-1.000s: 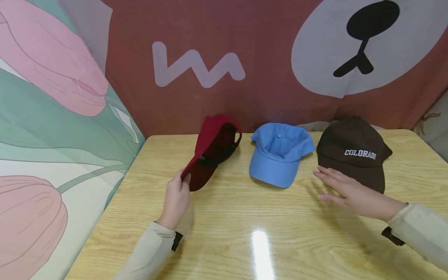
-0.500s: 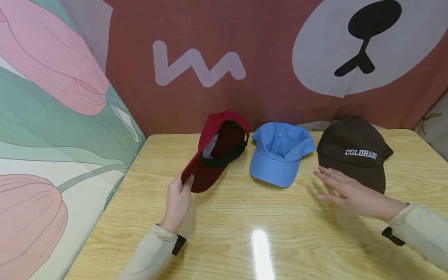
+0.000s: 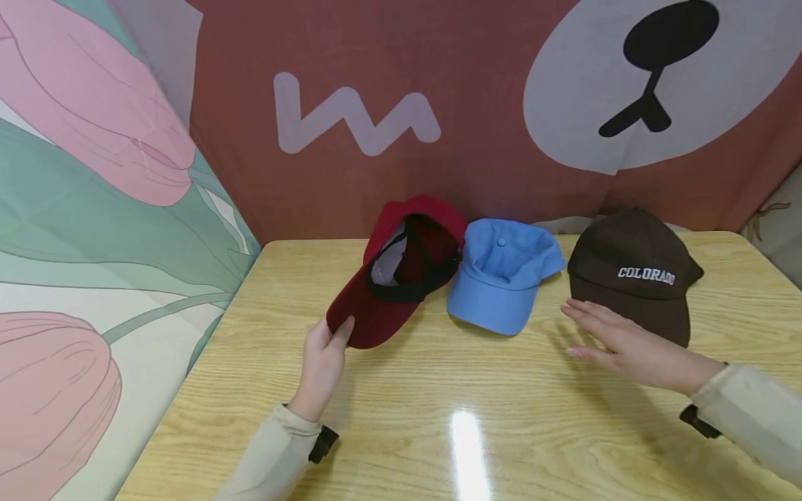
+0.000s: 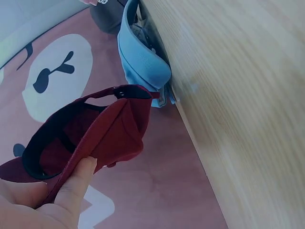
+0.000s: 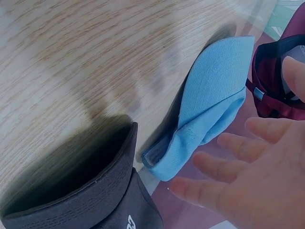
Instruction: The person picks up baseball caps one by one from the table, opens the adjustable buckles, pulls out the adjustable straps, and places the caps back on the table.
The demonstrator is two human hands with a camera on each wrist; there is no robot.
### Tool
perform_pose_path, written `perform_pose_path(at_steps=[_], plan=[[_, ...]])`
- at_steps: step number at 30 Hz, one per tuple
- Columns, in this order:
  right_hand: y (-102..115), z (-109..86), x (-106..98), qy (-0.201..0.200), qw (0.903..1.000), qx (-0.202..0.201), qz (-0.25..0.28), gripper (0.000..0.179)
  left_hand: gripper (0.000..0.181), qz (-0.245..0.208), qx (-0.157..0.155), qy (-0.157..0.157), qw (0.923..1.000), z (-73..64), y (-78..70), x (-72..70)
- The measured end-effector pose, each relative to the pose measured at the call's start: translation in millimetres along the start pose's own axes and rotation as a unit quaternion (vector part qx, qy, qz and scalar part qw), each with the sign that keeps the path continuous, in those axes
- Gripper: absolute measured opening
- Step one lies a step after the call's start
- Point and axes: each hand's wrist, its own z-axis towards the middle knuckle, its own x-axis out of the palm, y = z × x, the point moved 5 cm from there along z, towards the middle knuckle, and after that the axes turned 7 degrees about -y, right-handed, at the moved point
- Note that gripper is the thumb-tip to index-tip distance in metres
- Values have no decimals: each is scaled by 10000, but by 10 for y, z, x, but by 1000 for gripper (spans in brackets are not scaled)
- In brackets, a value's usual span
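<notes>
"Two hands are showing, the left hand [image 3: 322, 362] and the right hand [image 3: 645, 351]; how are we finding them?"

"We are seeing the left one pinching the brim of the red cap [image 3: 401, 278], its thumb lying on the underside. The right one is hovering, holding nothing, its fingers reaching out nearly straight and slightly parted."

"And where are we seeing the red cap?"

"It is tilting at the left of the row, its hollow facing us. In the head view its back edge is overlapping the blue cap [image 3: 501, 271]; we are not managing to tell whether they are touching."

"What else are we noting?"

"The brown cap [image 3: 633, 261], bearing COLORADO, is resting on the tabletop [image 3: 401, 396] near the right hand. Behind, a reddish-brown cloth [image 3: 388, 181] is hanging; leftward, we are facing a tulip-patterned cloth [image 3: 144, 240]."
</notes>
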Motion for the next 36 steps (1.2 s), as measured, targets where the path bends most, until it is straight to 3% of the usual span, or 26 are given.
perform_pose_path(at_steps=[11, 23, 31, 36], plan=[[77, 47, -7, 8, 10000, 7, 47, 70, 31, -736, -238, 193, 9968, -41, -57, 42], [123, 94, -4, 191, 9994, 245, 131, 71, 31, -1105, -628, 542, 9904, -81, -59, 117], [160, 161, 33, 295, 9986, 305, 320, 72, 31, -1618, -1025, 662, 9792, -117, -67, 190], [200, 188, 43, 313, 9981, 348, 396, 73, 33, -1721, -1060, 702, 9768, -146, -111, 221]])
